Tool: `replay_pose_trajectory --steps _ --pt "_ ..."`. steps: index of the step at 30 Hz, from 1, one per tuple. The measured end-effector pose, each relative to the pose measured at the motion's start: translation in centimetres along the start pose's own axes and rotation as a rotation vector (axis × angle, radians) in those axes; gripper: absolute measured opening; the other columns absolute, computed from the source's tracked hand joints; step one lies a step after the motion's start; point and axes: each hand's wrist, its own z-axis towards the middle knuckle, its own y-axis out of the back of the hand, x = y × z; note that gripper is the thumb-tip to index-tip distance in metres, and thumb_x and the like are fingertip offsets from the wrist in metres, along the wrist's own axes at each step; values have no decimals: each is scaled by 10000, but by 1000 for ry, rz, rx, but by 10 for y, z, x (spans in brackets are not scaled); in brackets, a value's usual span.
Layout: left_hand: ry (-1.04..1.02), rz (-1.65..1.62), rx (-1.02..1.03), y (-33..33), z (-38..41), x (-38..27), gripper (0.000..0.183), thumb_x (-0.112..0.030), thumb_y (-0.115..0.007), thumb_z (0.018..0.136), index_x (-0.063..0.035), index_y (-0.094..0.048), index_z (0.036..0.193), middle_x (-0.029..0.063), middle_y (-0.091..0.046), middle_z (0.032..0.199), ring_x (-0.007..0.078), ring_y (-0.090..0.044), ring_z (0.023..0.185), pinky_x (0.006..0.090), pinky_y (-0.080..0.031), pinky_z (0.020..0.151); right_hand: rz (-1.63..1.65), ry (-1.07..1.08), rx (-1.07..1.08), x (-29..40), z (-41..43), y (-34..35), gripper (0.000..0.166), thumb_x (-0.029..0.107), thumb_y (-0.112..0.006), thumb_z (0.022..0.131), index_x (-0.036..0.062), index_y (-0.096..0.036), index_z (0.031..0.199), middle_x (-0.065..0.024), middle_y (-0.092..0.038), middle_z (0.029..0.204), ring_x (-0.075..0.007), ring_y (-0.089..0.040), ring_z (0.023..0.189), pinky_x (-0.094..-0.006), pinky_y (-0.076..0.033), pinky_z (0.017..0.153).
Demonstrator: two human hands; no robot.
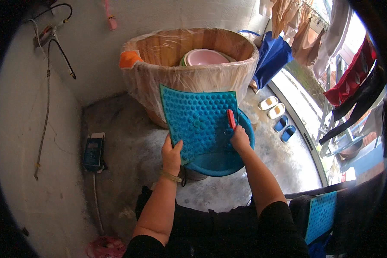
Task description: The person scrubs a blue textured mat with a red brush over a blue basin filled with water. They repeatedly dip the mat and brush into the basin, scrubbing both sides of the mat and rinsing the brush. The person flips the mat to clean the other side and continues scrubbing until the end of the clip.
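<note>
A blue rubber mat (196, 121) covered in round bumps is held up, slightly curved, over a blue plastic basin (219, 164). My left hand (172, 154) grips the mat's lower left edge, thumb on the bumpy face. My right hand (240, 138) is closed around the handle of a red brush (231, 119), which lies against the mat's right side. The bristles are hidden. Part of the basin shows below and to the right of the mat.
Behind the basin stands a wooden tub (193, 75) wrapped in clear plastic, with a pink bowl (206, 58) inside. White slippers (272, 107) and blue slippers (284, 129) lie at right. A hose (46, 113) hangs at left. Another blue mat (321, 213) hangs at lower right.
</note>
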Motion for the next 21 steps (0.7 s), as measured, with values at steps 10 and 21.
replay_pose_trajectory --steps 10,21 --pt "55 -89 30 6 1 1 387 -71 -500 848 23 -466 1223 118 -563 1120 225 -542 999 347 -419 890 -44 -92 64 6 5 9 422 95 -616 726 14 -418 1089 -235 -457 1159 -396 -581 930 -441 -498 771" --pt "193 -280 55 9 2 -12 375 -77 -497 856 26 -484 1216 128 -570 1133 235 -563 989 343 -442 874 32 -105 -36 10 -3 12 217 121 -551 767 20 -442 924 -244 -612 846 -406 -603 822 -480 -468 726"
